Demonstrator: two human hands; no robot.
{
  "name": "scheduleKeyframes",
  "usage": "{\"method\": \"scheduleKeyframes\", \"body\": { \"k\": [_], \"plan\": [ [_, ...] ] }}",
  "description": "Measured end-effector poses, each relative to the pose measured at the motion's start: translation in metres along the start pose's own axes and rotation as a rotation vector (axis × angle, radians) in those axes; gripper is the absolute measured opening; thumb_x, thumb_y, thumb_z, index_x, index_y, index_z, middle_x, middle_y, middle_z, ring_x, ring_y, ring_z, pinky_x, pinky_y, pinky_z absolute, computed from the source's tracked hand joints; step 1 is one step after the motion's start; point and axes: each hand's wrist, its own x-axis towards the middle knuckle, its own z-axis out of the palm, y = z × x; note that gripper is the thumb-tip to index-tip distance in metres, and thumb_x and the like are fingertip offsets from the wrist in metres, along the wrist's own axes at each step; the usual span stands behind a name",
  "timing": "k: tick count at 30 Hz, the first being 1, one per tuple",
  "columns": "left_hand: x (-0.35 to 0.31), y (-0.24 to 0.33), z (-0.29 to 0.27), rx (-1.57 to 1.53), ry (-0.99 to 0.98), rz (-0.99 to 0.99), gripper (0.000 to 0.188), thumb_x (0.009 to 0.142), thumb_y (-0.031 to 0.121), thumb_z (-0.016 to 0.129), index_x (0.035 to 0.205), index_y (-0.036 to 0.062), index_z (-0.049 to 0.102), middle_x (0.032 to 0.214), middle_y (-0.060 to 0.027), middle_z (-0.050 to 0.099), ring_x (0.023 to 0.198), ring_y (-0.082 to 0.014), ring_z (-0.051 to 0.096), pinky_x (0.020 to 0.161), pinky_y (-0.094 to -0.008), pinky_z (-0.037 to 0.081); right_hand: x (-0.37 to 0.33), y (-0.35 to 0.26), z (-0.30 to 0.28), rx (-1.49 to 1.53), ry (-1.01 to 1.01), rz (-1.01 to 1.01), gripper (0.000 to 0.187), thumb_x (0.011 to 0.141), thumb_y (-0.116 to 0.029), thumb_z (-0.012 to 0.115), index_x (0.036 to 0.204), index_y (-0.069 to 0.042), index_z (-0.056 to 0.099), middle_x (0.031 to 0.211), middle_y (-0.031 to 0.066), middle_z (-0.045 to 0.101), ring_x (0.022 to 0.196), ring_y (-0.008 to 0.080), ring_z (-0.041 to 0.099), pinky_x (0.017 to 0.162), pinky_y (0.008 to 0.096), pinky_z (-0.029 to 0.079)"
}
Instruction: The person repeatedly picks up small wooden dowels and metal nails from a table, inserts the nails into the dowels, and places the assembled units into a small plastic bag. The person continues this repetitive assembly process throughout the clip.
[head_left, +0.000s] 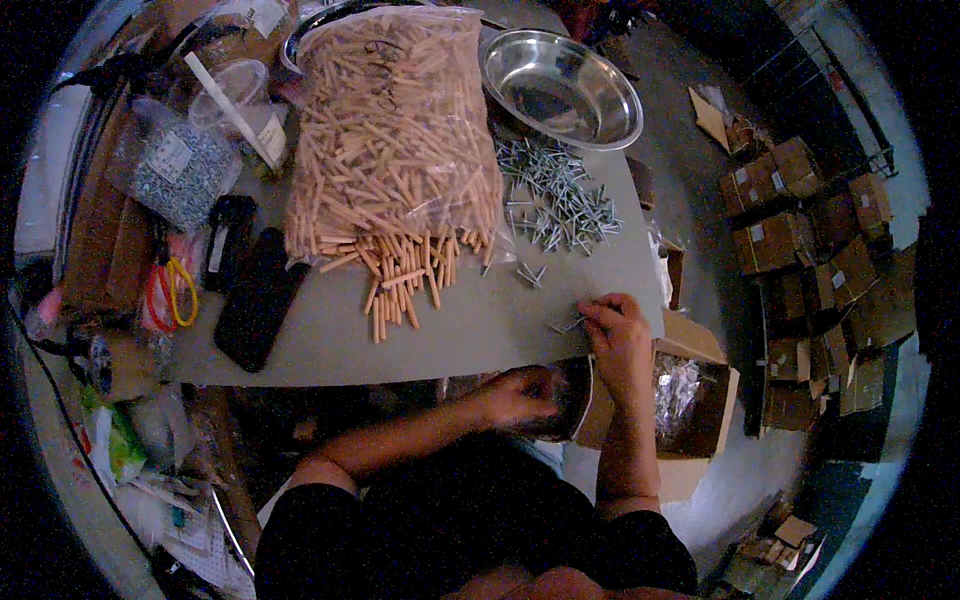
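My right hand [618,328] is at the right front of the table, thumb and fingertips pinched at a small silvery screw [566,325]. Below the table's front edge, my left hand [518,398] has its fingers curled; whatever they may hold is too dark to make out. A heap of silvery screws [562,195] lies beyond my right hand, with a few strays [532,276] nearer me. Wooden dowels fill a large clear plastic bag [395,130] in the middle of the table. Loose dowels [400,290] spill from its near side.
Behind the screws stands a shiny metal bowl [565,90]. On the left are a bag of small metal parts [185,165], a dark phone-like slab [260,305] and yellow-and-red-handled scissors [175,290]. An open carton [690,400] with clear plastic bags sits right of my right forearm. Cardboard boxes [775,240] stack farther right.
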Motion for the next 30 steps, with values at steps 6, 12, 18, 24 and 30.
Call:
{"method": "scheduleKeyframes", "body": {
  "k": [6,12,18,24,30],
  "plan": [
    [0.026,-0.021,0.006,-0.282,-0.064,0.049,0.032,0.081,0.012,0.069,0.108,0.0065,0.054,0.103,-0.0025,0.057,0.096,-0.0147,0.052,0.089,-0.0314,0.043,-0.025,-0.002,-0.005,0.074,-0.131,-0.055,0.023,0.074,0.001,0.063,0.095,-0.008,0.069,0.098,0.0127,0.058,0.088,0.0303,0.06,0.077,0.0352,0.05],
    [0.009,0.014,0.015,-0.263,-0.074,0.141,0.036,0.082,0.012,0.067,0.115,0.0066,0.053,0.112,-0.0032,0.057,0.101,-0.0152,0.052,0.091,-0.0319,0.043,-0.044,-0.023,-0.017,0.219,-0.337,-0.158,0.03,0.073,0.003,0.063,0.1,-0.009,0.067,0.099,0.0127,0.06,0.093,0.0304,0.061,0.08,0.0355,0.051],
    [0.01,0.013,0.007,0.293,-0.022,0.186,0.036,0.084,0.018,0.066,0.115,0.004,0.054,0.11,-0.0057,0.059,0.101,-0.0155,0.053,0.092,-0.0336,0.043,-0.045,-0.005,-0.014,0.204,-0.343,-0.161,0.023,0.073,0.0,0.064,0.095,-0.006,0.066,0.095,0.0131,0.062,0.09,0.0305,0.061,0.077,0.0353,0.051],
    [0.022,-0.016,0.002,0.171,0.004,0.135,0.038,0.085,0.021,0.065,0.115,0.0022,0.053,0.111,-0.0084,0.059,0.101,-0.0176,0.054,0.09,-0.034,0.044,-0.055,0.004,0.008,0.136,-0.108,-0.175,0.023,0.068,-0.004,0.07,0.09,-0.006,0.065,0.09,0.012,0.062,0.085,0.0309,0.06,0.073,0.0373,0.05],
    [0.031,-0.048,-0.005,0.402,0.096,0.206,0.043,0.082,0.023,0.065,0.117,0.0024,0.052,0.114,-0.0114,0.058,0.104,-0.0213,0.055,0.093,-0.0362,0.043,-0.055,0.018,0.035,-0.096,0.162,-0.44,0.025,0.06,-0.006,0.073,0.083,-0.008,0.064,0.081,0.0089,0.058,0.075,0.0281,0.058,0.064,0.0375,0.048]
  ]
}}
